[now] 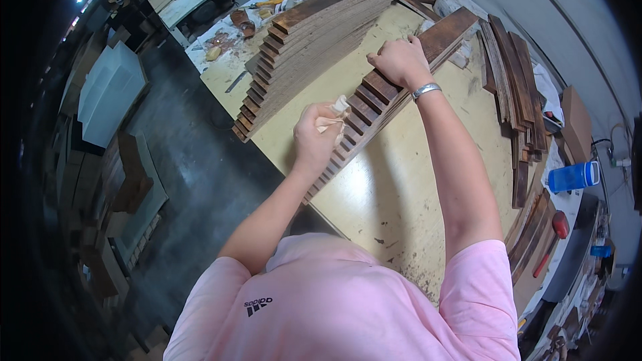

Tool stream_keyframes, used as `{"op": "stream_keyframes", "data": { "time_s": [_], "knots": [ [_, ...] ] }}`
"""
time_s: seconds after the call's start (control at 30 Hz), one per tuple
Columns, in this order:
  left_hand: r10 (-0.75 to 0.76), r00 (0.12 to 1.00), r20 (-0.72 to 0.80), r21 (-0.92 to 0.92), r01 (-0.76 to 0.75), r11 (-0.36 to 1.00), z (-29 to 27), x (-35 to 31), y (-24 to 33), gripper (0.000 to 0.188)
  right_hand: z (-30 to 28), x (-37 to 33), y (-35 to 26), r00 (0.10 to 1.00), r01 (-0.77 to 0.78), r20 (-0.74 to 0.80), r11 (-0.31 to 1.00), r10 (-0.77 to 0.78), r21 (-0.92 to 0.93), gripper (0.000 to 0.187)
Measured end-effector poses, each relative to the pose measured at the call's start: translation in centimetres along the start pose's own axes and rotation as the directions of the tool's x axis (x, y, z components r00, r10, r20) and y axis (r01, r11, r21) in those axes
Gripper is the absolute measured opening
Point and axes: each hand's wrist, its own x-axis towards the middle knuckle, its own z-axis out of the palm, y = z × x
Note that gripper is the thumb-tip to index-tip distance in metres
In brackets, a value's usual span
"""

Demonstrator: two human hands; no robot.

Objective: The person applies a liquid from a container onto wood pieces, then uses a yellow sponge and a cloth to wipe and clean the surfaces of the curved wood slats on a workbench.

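Note:
A stepped stack of brown wooden planks point(364, 110) lies slantwise across the pale yellow tabletop point(401, 190), the plank ends fanned like stairs toward me. My left hand point(311, 142) is closed around a crumpled cream cloth point(332, 121), beside the stepped ends at the stack's left side. Higher up, my right hand point(403, 63) bends its fingers over the top plank point(449, 32) and grips it; part of the fingertips is hidden behind the far edge. A silver bracelet circles my right wrist.
A larger fanned plank stack point(321, 33) stands to the left and far side. More dark planks point(515, 80) lie at the right, near a blue bottle point(573, 176) and a red-headed tool point(560, 224). Jars and a yellow-handled tool point(267, 3) sit at the back. The table edge drops to grey floor at left.

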Motion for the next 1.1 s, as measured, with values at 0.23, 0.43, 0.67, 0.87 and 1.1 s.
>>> {"op": "stream_keyframes", "data": {
  "time_s": [0.23, 0.43, 0.67, 0.87, 1.1],
  "knots": [
    [0.008, 1.0, 0.0, 0.082, -0.008, 0.997, 0.5, -0.7, 1.2, 0.03, 0.7, 0.3, 0.5, 0.998, -0.001, -0.059, 1.0, 0.001, 0.003, 0.051],
    [-0.412, 0.909, 0.059, -0.177, 0.415, 0.892, -0.5, 0.8, -0.3, 0.03, 0.5, 0.2, 0.1, 0.999, 0.007, -0.051, 1.0, -0.006, 0.021, 0.05],
    [-0.262, 0.965, -0.03, -0.143, 0.255, 0.956, 0.4, -0.9, -0.6, 0.043, 0.6, 0.4, 0.2, 0.999, 0.002, -0.043, 1.0, -0.002, 0.009, 0.05],
    [-0.244, 0.969, -0.05, -0.063, 0.24, 0.969, -0.3, 1.1, -1.9, 0.03, 0.3, 0.3, -0.2, 0.999, -0.01, -0.034, 1.0, 0.01, 0.011, 0.049],
    [0.305, 0.952, -0.036, 0.352, -0.274, 0.895, 0.0, -1.8, 1.3, 0.038, 0.6, 0.4, 0.2, 0.999, 0.002, -0.051, 1.0, -0.002, 0.002, 0.049]
  ]
}}
